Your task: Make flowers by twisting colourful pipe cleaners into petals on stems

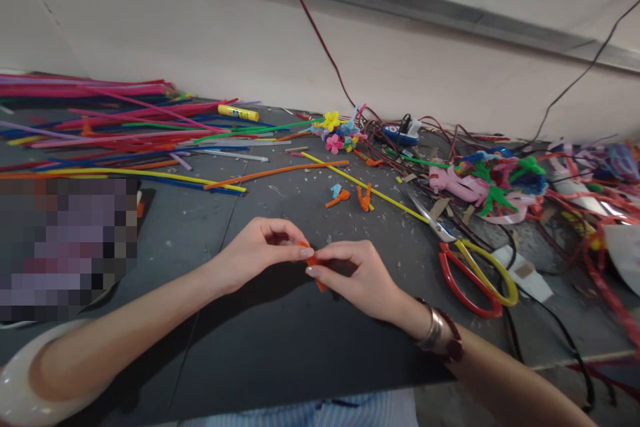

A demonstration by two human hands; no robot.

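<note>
Both hands meet over the near middle of the dark table (280,340), pinching one short orange pipe cleaner (321,285). My left hand (260,250) grips its upper part between thumb and forefinger. From the other side, my right hand (357,277) pinches it lower down, and a bit of orange pokes out below the fingertips. Most of the piece is hidden by the fingers. Just beyond lie a looped orange pipe cleaner piece (340,197), another bent orange piece (365,197) and a small light-blue piece (336,189).
Scissors (480,280) with red and yellow handles lie open at right. A pink glue gun (453,183) and tangled wires sit behind them. Many coloured pipe cleaners (140,133) spread across the left, near a yellow glue stick (239,113). Small pipe cleaner flowers (333,142) are at the back.
</note>
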